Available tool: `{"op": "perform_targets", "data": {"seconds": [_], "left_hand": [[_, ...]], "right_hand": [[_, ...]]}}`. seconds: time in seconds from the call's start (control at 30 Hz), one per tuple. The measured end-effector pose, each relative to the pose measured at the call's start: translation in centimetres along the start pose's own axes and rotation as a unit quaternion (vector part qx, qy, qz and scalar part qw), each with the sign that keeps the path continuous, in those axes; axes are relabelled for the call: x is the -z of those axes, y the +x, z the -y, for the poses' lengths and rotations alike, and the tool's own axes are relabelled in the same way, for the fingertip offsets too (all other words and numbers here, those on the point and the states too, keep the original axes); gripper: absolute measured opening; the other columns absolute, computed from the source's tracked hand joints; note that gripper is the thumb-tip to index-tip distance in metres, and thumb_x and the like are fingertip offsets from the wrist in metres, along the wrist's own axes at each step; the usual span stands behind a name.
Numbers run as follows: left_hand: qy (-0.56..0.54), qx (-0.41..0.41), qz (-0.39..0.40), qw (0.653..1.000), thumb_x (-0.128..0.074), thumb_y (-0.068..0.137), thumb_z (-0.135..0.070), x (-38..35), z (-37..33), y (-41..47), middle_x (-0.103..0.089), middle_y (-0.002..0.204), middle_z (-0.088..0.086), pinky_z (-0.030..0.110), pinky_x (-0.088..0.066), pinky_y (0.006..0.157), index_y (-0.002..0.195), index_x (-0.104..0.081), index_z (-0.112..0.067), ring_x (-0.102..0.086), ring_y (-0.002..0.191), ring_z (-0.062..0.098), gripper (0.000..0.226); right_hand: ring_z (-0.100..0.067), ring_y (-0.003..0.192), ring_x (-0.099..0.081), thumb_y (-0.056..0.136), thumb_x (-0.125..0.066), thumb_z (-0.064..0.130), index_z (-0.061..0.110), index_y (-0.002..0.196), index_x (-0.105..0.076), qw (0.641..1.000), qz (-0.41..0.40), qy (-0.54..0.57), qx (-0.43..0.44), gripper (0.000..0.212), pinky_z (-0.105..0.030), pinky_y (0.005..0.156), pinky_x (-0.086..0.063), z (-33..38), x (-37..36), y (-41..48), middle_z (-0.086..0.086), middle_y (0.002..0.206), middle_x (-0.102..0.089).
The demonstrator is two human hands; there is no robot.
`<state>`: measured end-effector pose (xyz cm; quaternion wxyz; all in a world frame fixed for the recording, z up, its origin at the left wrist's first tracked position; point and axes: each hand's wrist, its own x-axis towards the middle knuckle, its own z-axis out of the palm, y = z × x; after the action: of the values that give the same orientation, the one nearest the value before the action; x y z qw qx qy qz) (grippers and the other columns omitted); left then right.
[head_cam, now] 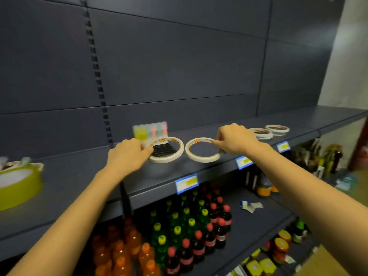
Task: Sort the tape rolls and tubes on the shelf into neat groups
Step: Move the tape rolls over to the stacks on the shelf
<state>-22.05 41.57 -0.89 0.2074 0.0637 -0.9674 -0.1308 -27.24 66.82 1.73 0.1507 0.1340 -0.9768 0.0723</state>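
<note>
Two thin white tape rolls lie side by side on the dark shelf. My left hand pinches the left roll at its left rim; black studded pieces show through its hole. My right hand pinches the right roll at its right rim. A pack of pastel tubes stands against the back panel behind the left roll. Further right lie two more white rolls, one nearer and one beyond it. A wide yellow-green roll sits at the far left.
Blue price labels line the shelf's front edge. The shelf below holds several orange, green and dark bottles and a loose paper tag. Jars and bottles stand lower right. The tall back panel is bare.
</note>
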Motion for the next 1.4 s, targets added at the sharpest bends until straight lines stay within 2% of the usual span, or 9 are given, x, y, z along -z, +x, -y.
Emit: {"op": "perform_targets", "data": {"seconds": [0.1, 0.23, 0.33, 0.5, 0.73, 0.87, 1.13, 1.27, 1.4], "left_hand": [[-0.009, -0.023, 0.009, 1.0, -0.044, 0.093, -0.041, -3.2, -5.3, 1.4, -0.044, 0.052, 0.001, 0.028, -0.03, 0.053, 0.05, -0.041, -0.015, -0.043, 0.056, 0.022, 0.05], [-0.02, -0.052, 0.02, 0.998, -0.043, 0.093, -0.042, -7.5, -11.8, 3.0, -0.04, 0.049, -0.001, 0.024, -0.026, 0.048, 0.05, -0.038, -0.017, -0.037, 0.048, 0.018, 0.05], [-0.019, -0.064, 0.025, 0.997, -0.043, 0.093, -0.043, -9.8, -16.2, 4.3, -0.043, 0.051, -0.001, 0.024, -0.027, 0.048, 0.051, -0.041, -0.018, -0.04, 0.049, 0.016, 0.049], [-0.012, -0.086, 0.04, 0.995, -0.042, 0.093, -0.046, -12.6, -22.1, 7.8, -0.047, 0.055, -0.003, 0.025, -0.027, 0.05, 0.055, -0.047, -0.019, -0.043, 0.052, 0.014, 0.047], [-0.009, -0.098, 0.057, 0.994, -0.043, 0.093, -0.041, -16.5, -27.6, 14.6, -0.056, 0.066, 0.002, 0.03, -0.038, 0.063, 0.066, -0.057, -0.015, -0.053, 0.067, 0.024, 0.04], [-0.001, -0.089, 0.076, 0.993, -0.044, 0.092, -0.039, -18.6, -29.7, 18.6, -0.058, 0.072, 0.006, 0.031, -0.04, 0.069, 0.065, -0.059, -0.015, -0.055, 0.073, 0.028, 0.039], [0.041, -0.068, 0.102, 0.992, -0.042, 0.093, -0.04, -22.6, -32.2, 23.1, -0.056, 0.073, 0.001, 0.028, -0.034, 0.061, 0.072, -0.057, -0.017, -0.051, 0.069, 0.021, 0.035], [0.111, -0.075, 0.073, 0.988, -0.04, 0.093, -0.039, -23.7, -33.0, 23.4, -0.048, 0.06, -0.002, 0.026, -0.032, 0.056, 0.059, -0.048, -0.018, -0.048, 0.063, 0.02, 0.041], [0.145, -0.061, 0.068, 0.985, -0.038, 0.093, -0.046, -23.8, -33.4, 23.5, -0.049, 0.059, -0.003, 0.024, -0.033, 0.054, 0.068, -0.058, -0.016, -0.049, 0.059, 0.017, 0.044]], "right_hand": [[-0.028, 0.085, -0.063, 0.091, -0.049, 0.052, 0.011, 0.093, -0.068, 0.999, -0.006, -0.037, -0.027, 0.046, -0.031, 0.064, -0.042, -6.5, 0.5, -0.6, -0.008, 0.091, -0.069], [-0.028, 0.091, -0.06, 0.09, -0.05, 0.052, 0.015, 0.098, -0.064, 0.997, -0.015, -0.05, -0.061, 0.041, -0.033, 0.068, -0.041, -14.2, 0.9, -1.1, -0.007, 0.101, -0.064], [-0.024, 0.083, -0.052, 0.09, -0.051, 0.049, 0.016, 0.101, -0.064, 0.993, -0.019, -0.052, -0.101, 0.037, -0.032, 0.068, -0.039, -19.1, 1.3, -1.1, -0.007, 0.102, -0.063], [-0.028, 0.084, -0.06, 0.09, -0.051, 0.051, 0.013, 0.093, -0.066, 0.989, -0.02, -0.055, -0.137, 0.042, -0.033, 0.066, -0.042, -25.3, 1.0, 0.5, -0.008, 0.094, -0.066], [-0.025, 0.082, -0.062, 0.089, -0.051, 0.053, 0.012, 0.088, -0.069, 0.986, -0.026, -0.031, -0.159, 0.045, -0.034, 0.067, -0.047, -32.5, 0.1, 4.9, -0.006, 0.088, -0.069], [-0.023, 0.078, -0.062, 0.089, -0.051, 0.052, 0.014, 0.085, -0.07, 0.987, -0.02, -0.031, -0.157, 0.043, -0.03, 0.063, -0.042, -35.8, -0.3, 8.8, -0.004, 0.084, -0.07], [-0.023, 0.085, -0.062, 0.09, -0.053, 0.044, 0.019, 0.083, -0.063, 0.992, -0.012, 0.009, -0.125, 0.029, -0.032, 0.067, -0.043, -40.0, -3.0, 16.3, -0.002, 0.087, -0.07], [-0.022, 0.081, -0.06, 0.09, -0.055, 0.045, 0.019, 0.083, -0.064, 0.995, 0.001, 0.017, -0.096, 0.028, -0.03, 0.063, -0.039, -41.0, -4.3, 19.2, -0.002, 0.085, -0.067], [-0.023, 0.086, -0.061, 0.089, -0.056, 0.046, 0.018, 0.092, -0.065, 0.997, 0.034, 0.024, -0.064, 0.03, -0.031, 0.068, -0.043, -41.6, -5.7, 22.2, -0.002, 0.089, -0.065]]}}
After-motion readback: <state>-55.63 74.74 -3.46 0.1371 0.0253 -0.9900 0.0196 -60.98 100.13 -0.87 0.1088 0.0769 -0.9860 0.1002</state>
